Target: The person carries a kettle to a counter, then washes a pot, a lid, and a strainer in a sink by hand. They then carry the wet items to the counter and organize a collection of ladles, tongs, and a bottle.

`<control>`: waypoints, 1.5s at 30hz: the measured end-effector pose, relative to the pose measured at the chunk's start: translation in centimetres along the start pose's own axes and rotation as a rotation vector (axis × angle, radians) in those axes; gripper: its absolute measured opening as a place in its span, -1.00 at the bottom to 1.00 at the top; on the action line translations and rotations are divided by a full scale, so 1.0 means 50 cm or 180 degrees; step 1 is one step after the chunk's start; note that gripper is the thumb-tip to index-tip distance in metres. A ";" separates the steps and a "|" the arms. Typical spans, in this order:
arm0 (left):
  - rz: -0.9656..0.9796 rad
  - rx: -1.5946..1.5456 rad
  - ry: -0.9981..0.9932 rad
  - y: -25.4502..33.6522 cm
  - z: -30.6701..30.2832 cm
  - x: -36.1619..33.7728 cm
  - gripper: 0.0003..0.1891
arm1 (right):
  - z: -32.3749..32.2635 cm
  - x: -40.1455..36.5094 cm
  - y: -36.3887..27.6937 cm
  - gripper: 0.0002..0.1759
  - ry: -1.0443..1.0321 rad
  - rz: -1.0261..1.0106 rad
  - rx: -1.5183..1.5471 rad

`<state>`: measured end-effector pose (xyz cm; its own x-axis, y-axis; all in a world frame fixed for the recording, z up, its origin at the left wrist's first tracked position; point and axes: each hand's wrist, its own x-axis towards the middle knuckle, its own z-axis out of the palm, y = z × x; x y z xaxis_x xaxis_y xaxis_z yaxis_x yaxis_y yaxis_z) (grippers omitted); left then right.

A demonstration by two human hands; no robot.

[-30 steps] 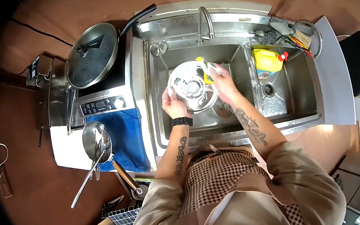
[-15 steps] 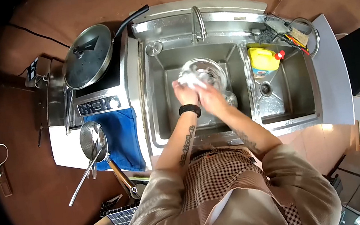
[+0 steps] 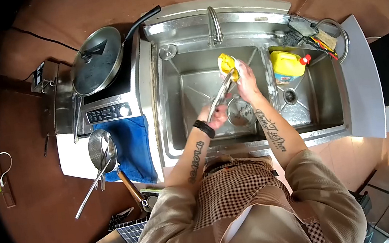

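Note:
Over the left basin of the steel sink (image 3: 189, 117), my left hand (image 3: 219, 114) is closed around the lower edge of a shiny metal bowl (image 3: 221, 96). The bowl is tipped up so that it shows nearly edge-on. At its upper end my right hand (image 3: 247, 84) grips a yellow sponge (image 3: 226, 61) with white foam on it, pressed close to the rim. Below, on the basin floor, sits another round metal dish (image 3: 241, 111), partly hidden by my left hand. The curved faucet (image 3: 214, 25) stands behind the hands.
A yellow jug with a red cap (image 3: 288, 64) stands in the right basin. To the left are a lidded pan (image 3: 96, 60) on an induction cooker (image 3: 107, 113), a blue cloth (image 3: 131, 147) and a metal strainer (image 3: 97, 146). Brushes and scrubbers (image 3: 316, 36) lie at the back right corner.
The bowl has been lifted and turned from lying face-up to nearly edge-on. My hands have moved apart: the left to the lower edge, the right, with the sponge, to the upper rim.

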<state>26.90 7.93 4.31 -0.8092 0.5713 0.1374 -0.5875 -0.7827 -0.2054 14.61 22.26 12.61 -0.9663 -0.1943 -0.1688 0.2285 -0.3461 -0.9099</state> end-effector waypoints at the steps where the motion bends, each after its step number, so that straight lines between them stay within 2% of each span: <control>1: 0.0205 0.0238 0.0445 -0.031 0.037 0.013 -0.51 | 0.004 0.002 0.002 -0.48 -0.0109 -0.0211 -0.0032; 2: 0.0373 0.0500 0.0907 -0.063 0.075 0.026 -0.44 | 0.005 0.002 -0.004 -0.48 0.0042 -0.0366 -0.0669; 3: 0.0869 0.1334 0.1838 -0.100 0.162 0.044 -0.40 | 0.008 -0.002 -0.019 -0.48 0.0195 -0.0514 -0.1305; 4: 0.1754 0.1650 0.1799 -0.107 0.182 0.065 -0.39 | 0.011 -0.003 -0.037 -0.49 0.0359 -0.0669 -0.1933; 5: 0.1777 0.1331 0.1553 -0.109 0.247 0.065 -0.42 | 0.009 0.002 -0.047 -0.49 0.0536 -0.0832 -0.2561; 6: 0.1911 0.1736 0.1770 -0.102 0.229 0.060 -0.46 | -0.004 0.012 -0.037 -0.47 0.0464 -0.0876 -0.2760; 9: 0.2425 0.3031 0.2300 -0.084 0.153 0.059 -0.59 | 0.024 -0.033 -0.043 -0.43 -0.0212 -0.0827 -0.3102; 10: 0.2591 0.2542 0.2084 -0.071 0.163 0.063 -0.65 | 0.032 -0.064 -0.054 -0.40 -0.0798 -0.0584 -0.3386; 11: 0.2777 0.2235 0.2290 -0.061 0.174 0.076 -0.66 | 0.036 -0.094 -0.061 -0.37 -0.1380 -0.0347 -0.3643; 13: 0.2708 0.2206 0.2082 -0.041 0.222 0.059 -0.69 | 0.003 -0.142 -0.030 -0.32 -0.1987 -0.2255 -0.3922; 14: 0.2792 0.2482 0.2029 -0.040 0.192 0.046 -0.62 | -0.015 -0.146 -0.017 -0.30 -0.1670 -0.2293 -0.4208; 15: 0.2618 0.2405 0.1928 -0.032 0.166 0.034 -0.64 | -0.021 -0.118 -0.018 -0.31 -0.1352 -0.1811 -0.4147; 17: 0.2243 0.3011 0.2301 -0.081 0.188 0.052 -0.61 | -0.027 -0.059 -0.018 -0.33 -0.0673 -0.0744 -0.3941; 18: 0.1984 0.3313 0.2281 -0.082 0.139 0.050 -0.58 | -0.030 -0.015 0.026 -0.35 -0.0559 -0.1303 -0.3903; 19: 0.1496 0.3780 0.2520 -0.082 0.121 0.057 -0.61 | 0.007 -0.019 -0.002 -0.37 -0.0732 -0.1771 -0.3955; 21: 0.1704 0.3906 0.2084 -0.071 0.111 0.068 -0.63 | 0.062 -0.061 -0.061 -0.42 -0.1664 -0.2661 -0.3910; 22: 0.2011 0.3692 0.2013 -0.076 0.139 0.071 -0.66 | 0.059 -0.079 -0.072 -0.44 -0.1948 -0.2623 -0.3834; 23: 0.1788 0.3799 0.2351 -0.063 0.145 0.058 -0.69 | 0.052 -0.093 -0.076 -0.46 -0.2244 -0.2569 -0.3747; 25: 0.1247 0.5288 0.1937 -0.058 0.158 0.046 -0.77 | 0.027 -0.072 -0.099 -0.43 -0.1996 -0.2808 -0.3923; 26: 0.1204 0.4975 0.2236 -0.073 0.170 0.042 -0.82 | 0.012 -0.044 -0.079 -0.45 -0.1569 -0.2184 -0.3992; 27: 0.0957 0.5585 0.2372 -0.061 0.163 0.023 -0.85 | -0.012 -0.015 -0.054 -0.46 -0.1111 -0.1509 -0.4028; 28: 0.1406 0.5476 0.2403 -0.054 0.148 0.004 -0.86 | -0.030 0.031 -0.056 -0.50 -0.1028 -0.0648 -0.3828; 29: 0.1862 0.5359 0.2429 -0.052 0.134 -0.005 -0.86 | -0.057 0.055 -0.041 -0.63 -0.0792 -0.0450 -0.3300; 31: 0.2742 0.4631 0.2562 -0.058 0.147 0.027 -0.85 | -0.097 0.062 0.057 -0.68 -0.0334 0.1320 0.0271; 32: 0.2856 0.4947 0.3059 -0.071 0.177 0.055 -0.81 | -0.088 0.040 0.056 -0.67 -0.0194 0.1486 0.0720; 34: 0.3177 0.5851 0.3254 -0.070 0.138 0.076 -0.75 | -0.098 0.004 0.030 -0.61 -0.0127 0.1952 0.1004; 35: 0.3474 0.4902 0.3300 -0.084 0.122 0.101 -0.73 | -0.113 -0.012 0.026 -0.60 -0.0065 0.2243 0.1140; 36: 0.3636 0.4906 0.3285 -0.073 0.079 0.108 -0.68 | -0.136 -0.021 0.053 -0.56 -0.0600 0.2540 0.1442; 38: 0.3241 0.7543 0.4017 -0.033 0.005 0.101 -0.71 | -0.193 0.009 0.109 -0.45 -0.1612 0.3102 0.1605; 39: 0.3013 0.6386 0.4034 -0.017 -0.018 0.115 -0.68 | -0.212 0.026 0.089 -0.43 -0.1434 0.2804 0.0925; 41: 0.3012 0.3817 0.4117 0.010 -0.062 0.139 -0.58 | -0.230 0.088 0.021 -0.39 -0.1213 0.2127 -0.0455; 43: 0.3293 0.1958 0.4272 0.000 0.013 0.201 -0.36 | -0.282 0.192 0.009 -0.36 -0.1040 0.0120 -0.4273; 45: 0.3133 0.1894 0.3831 0.019 -0.087 0.171 -0.41 | -0.286 0.259 -0.050 -0.29 -0.0812 0.0047 -0.5236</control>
<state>19.47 13.13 1.08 -0.5444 -0.5351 -0.6461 -0.0413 -0.7522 0.6577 -0.16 33.71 7.27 -0.8846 -0.3809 -0.2689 -0.2837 0.8974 -0.3379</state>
